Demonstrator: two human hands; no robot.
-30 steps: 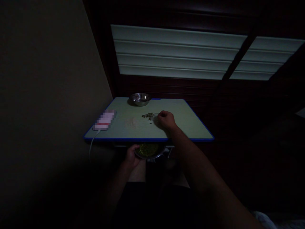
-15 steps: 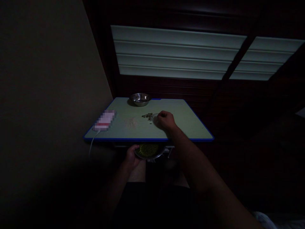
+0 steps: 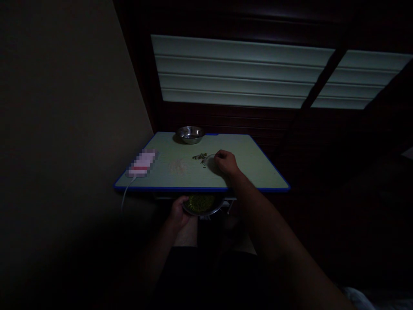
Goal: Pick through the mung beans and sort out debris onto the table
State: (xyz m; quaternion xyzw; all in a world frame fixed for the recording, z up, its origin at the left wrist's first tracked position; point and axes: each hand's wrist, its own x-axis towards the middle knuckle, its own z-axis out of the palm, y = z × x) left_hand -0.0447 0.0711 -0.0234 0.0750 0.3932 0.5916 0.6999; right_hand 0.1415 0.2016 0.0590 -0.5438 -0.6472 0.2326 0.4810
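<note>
My left hand [image 3: 178,212] grips the rim of a steel bowl [image 3: 201,204] of small green grains, held just below the near edge of a small pale table [image 3: 258,165] with a blue border. My right hand [image 3: 226,162] rests on the tabletop with fingers curled together, right beside a little dark heap of grains [image 3: 200,157]. What its fingertips pinch is too small to make out. A paler small heap [image 3: 178,166] lies to the left of that.
An empty-looking steel bowl [image 3: 190,134] stands at the table's far edge. A flat blurred device [image 3: 142,162] with a white cable [image 3: 125,193] lies at the left. A wall rises on the left; dark wood panelling and pale slats stand behind.
</note>
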